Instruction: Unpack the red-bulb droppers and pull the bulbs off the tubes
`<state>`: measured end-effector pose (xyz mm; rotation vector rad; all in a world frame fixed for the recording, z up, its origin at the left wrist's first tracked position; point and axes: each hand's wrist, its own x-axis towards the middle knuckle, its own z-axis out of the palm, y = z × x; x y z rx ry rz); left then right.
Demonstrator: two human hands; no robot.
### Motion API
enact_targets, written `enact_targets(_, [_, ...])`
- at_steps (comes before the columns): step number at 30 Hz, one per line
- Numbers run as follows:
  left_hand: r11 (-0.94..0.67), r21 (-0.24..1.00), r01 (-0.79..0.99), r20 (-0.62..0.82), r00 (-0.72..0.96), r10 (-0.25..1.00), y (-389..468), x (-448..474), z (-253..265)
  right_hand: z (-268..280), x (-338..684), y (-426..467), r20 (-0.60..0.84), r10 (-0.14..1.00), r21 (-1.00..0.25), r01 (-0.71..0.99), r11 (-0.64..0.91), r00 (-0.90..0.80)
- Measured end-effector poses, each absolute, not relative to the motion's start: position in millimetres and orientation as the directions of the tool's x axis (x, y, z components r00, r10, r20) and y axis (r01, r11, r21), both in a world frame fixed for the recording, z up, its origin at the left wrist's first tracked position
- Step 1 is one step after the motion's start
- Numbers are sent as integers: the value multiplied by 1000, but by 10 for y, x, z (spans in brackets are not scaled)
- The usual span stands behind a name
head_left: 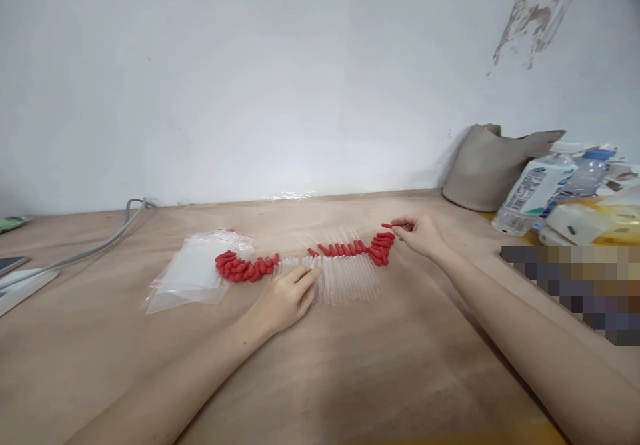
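Observation:
My left hand (293,293) rests over the left part of a row of clear thin tubes (350,281). Its fingers are bent and drawn together onto the tubes; whether one is pinched between them cannot be made out. Farther right, my right hand (420,235) pinches a small red rubber bulb (387,225) between thumb and fingertips, its end pointing left. Just below that lies a pile of red bulbs (383,248). Behind the tube row, several droppers (343,249) lie side by side, red ends toward me. More red bulbs (243,270) form a curved heap at left.
Clear zip bags (187,275) lie partly under the left heap. A grey cable (107,245) crosses the table's left side near a phone-like dark slab (13,265). At right stand a grey-brown bag-like container (483,171), a leaning bottle (535,191) and a yellow-white package (595,221).

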<state>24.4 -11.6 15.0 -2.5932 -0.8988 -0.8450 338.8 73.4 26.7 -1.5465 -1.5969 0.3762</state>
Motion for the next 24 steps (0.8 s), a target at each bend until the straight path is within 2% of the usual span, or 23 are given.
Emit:
enact_targets(6, [-814,36,580,601,638,481,-186,257,136,277,3356,709,384,917,-672,713,198,107])
enact_targets(13, [-812,-59,580,592,676,439,-219,177,204,317,3293,607,377,926,-592,777,215,31])
enact_targets(17, [-803,-38,595,560,678,476,-229,123,197,330,3280,591,382,924,-549,807,217,12])
enact_targets(24, [-762,-8,647,547,641,538,-204,171,188,346,3250,606,517,851,-490,846,207,91])
